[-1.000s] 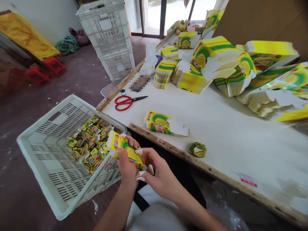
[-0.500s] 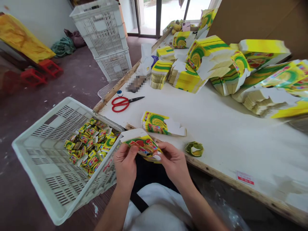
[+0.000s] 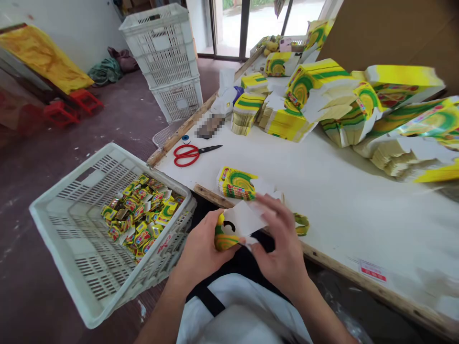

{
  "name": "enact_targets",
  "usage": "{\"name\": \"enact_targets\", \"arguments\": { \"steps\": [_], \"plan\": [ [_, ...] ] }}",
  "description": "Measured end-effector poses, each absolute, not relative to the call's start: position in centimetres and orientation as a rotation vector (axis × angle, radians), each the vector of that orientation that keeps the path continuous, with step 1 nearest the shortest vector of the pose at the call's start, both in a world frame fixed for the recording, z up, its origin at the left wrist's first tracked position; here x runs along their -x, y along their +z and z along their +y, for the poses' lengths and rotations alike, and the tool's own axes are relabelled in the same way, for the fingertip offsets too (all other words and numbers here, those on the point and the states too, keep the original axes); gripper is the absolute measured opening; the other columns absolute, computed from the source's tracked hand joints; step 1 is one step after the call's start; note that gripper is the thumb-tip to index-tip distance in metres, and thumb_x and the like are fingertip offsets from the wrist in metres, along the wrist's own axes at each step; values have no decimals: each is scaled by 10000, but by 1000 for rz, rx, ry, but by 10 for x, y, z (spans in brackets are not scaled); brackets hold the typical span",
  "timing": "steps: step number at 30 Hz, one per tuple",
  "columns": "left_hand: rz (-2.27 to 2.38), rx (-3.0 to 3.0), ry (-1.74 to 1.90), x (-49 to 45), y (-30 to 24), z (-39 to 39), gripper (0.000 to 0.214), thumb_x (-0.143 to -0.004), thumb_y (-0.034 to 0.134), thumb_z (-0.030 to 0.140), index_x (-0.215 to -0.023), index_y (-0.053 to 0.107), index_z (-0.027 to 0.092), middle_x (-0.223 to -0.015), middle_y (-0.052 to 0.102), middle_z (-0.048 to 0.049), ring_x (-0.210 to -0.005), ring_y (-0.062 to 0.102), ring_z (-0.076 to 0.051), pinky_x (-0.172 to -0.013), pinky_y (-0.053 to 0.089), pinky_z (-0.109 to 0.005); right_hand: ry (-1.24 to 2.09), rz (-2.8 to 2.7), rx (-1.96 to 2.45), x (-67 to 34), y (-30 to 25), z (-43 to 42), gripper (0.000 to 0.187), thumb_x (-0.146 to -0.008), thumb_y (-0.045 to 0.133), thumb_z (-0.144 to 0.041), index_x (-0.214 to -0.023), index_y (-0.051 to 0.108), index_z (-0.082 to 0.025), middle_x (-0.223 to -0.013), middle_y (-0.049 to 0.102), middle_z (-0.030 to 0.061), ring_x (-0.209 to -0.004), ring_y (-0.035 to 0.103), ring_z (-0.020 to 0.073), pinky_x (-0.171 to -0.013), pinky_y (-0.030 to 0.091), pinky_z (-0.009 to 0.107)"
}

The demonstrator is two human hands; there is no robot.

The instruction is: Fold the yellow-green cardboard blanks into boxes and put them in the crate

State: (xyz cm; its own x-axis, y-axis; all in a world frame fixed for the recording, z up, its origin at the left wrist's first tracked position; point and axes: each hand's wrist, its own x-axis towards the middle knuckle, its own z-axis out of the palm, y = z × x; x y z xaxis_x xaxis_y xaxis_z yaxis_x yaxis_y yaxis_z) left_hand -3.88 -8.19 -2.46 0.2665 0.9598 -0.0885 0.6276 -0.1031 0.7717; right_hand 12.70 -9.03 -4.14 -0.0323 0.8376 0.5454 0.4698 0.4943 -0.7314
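Note:
A small yellow-and-green printed carton (image 3: 226,242) is in my left hand (image 3: 201,251), fingers wrapped round its side. It is folded out into a box shape with an open end and a dark curved cut-out; a broad white flap (image 3: 245,217) stands up from it. My right hand (image 3: 281,243) is at the carton's right side, thumb against a small white flap, its upper fingers blurred by the large flap. Just behind, a stack of flat cartons (image 3: 236,183) lies on the white table (image 3: 333,200). A green-yellow ring-shaped band (image 3: 302,224) is partly hidden behind my right hand.
A white crate (image 3: 71,229) with many small filled-looking cartons (image 3: 143,210) stands at my left. Red-handled scissors (image 3: 188,155) and a blue-topped spool (image 3: 185,139) lie near the table's left edge. Carton bundles (image 3: 287,122) line the back. Stacked crates (image 3: 168,62) stand beyond.
The carton has turned from flat, printed face up, to an opened box with its white inner flap showing. My right hand has moved up and right over it; the view has shifted slightly.

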Motion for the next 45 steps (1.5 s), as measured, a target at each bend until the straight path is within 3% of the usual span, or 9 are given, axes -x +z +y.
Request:
{"name": "enact_targets", "arguments": {
  "steps": [2,8,13,20,26,31,34,40,45],
  "plan": [
    [1440,-1857,631,33,-31,-86,590,-721,705,254,-1244,432,236,-1113,633,-66,-973,634,-226,-855,517,-374,678,-1370,1198,-127,-50,-90,567,-838,612,-212,-1363,403,-254,-1408,499,134,-1325,453,275,-1078,383,527],
    [1347,-1857,855,20,-38,-97,605,-720,703,230,-1222,366,246,-1006,625,-32,-815,645,-174,-693,520,-281,1416,-680,1051,-116,-53,-81,699,-746,728,-397,-1323,371,-231,-1212,666,131,-1046,670,255,-867,565,419],
    [1334,-1897,897,14,-47,-96,474,-712,673,217,-1091,391,257,-944,588,-4,-746,629,-158,-634,490,-264,1404,-455,1061,-102,-44,-82,852,-634,802,-413,-1358,391,-236,-1135,702,108,-937,700,260,-762,591,387],
    [1416,-1882,638,17,-47,-89,603,-649,653,163,-1155,335,239,-1093,619,-75,-923,660,-249,-737,521,-352,1341,-1020,1134,-106,-57,-85,391,-832,610,-328,-1205,619,-212,-1168,707,93,-1096,657,261,-986,503,435],
    [1345,-1920,610,22,-49,-82,361,-725,551,142,-1059,467,249,-922,615,-53,-752,633,-204,-631,515,-320,1120,-1712,1113,-110,-61,-97,638,-851,495,-107,-1463,375,-243,-1538,353,98,-1379,407,252,-1069,439,428],
    [1669,-1784,991,22,-53,-82,654,-609,743,259,-1169,411,201,-1134,524,-119,-1038,577,-278,-853,508,-443,817,-1654,1089,-113,-69,-91,633,-854,406,1,-1391,480,-326,-1417,538,42,-1287,528,187,-1049,472,354],
    [1741,-1458,1101,27,-51,-83,708,-522,829,309,-1120,466,199,-1041,555,-74,-949,599,-249,-814,518,-419,575,-1487,1199,-122,-74,-84,652,-868,398,10,-1409,445,-351,-1398,559,26,-1269,547,180,-1053,471,365],
    [1362,-801,1341,37,-42,-80,461,-662,790,295,-1019,513,201,-843,654,11,-731,661,-134,-673,547,-252,535,-1800,1107,-126,-74,-88,788,-891,434,-40,-1528,59,-314,-1607,173,71,-1456,226,240,-1095,412,446],
    [1302,-729,1289,38,-38,-80,471,-664,806,267,-1041,534,197,-759,699,23,-661,692,-144,-631,560,-242,645,-1826,1101,-127,-72,-86,579,-905,405,-48,-1409,442,-330,-1552,335,80,-1382,404,256,-1008,503,431]
  ]
}}
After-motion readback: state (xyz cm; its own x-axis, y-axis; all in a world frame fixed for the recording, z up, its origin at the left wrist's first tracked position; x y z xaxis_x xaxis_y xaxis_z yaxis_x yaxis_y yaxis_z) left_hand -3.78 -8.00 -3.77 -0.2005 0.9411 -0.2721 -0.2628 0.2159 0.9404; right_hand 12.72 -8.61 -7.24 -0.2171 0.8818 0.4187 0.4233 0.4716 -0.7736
